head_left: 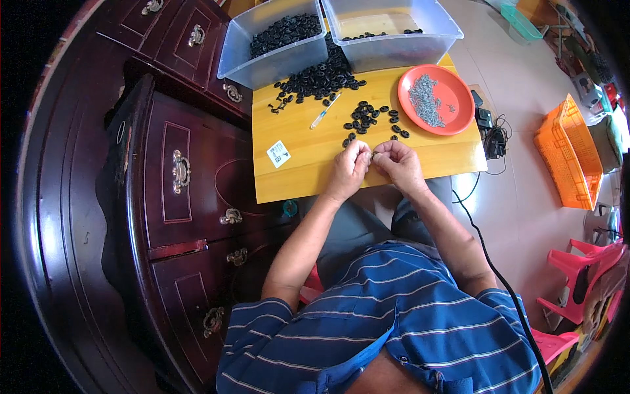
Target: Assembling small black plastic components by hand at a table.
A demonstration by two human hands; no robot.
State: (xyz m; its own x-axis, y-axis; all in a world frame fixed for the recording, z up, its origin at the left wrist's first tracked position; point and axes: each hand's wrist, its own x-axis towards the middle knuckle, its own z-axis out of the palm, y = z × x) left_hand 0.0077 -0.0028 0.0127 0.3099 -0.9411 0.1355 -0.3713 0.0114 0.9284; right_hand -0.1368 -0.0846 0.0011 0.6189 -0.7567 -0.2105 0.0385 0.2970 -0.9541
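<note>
Bare forearms (300, 241) inward, left hand (349, 169) and right hand (403, 167) nearly together, fingers (359, 148) probably in a pinch

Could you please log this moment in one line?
Right hand: pinching small dark item | left hand: beside it | black pieces: on table | red plate: grey pieces

The table (302, 177) is yellow, plate (463, 95) coral-red, small pieces (328, 75) black, shirt (420, 312) white-striped blue.
</note>
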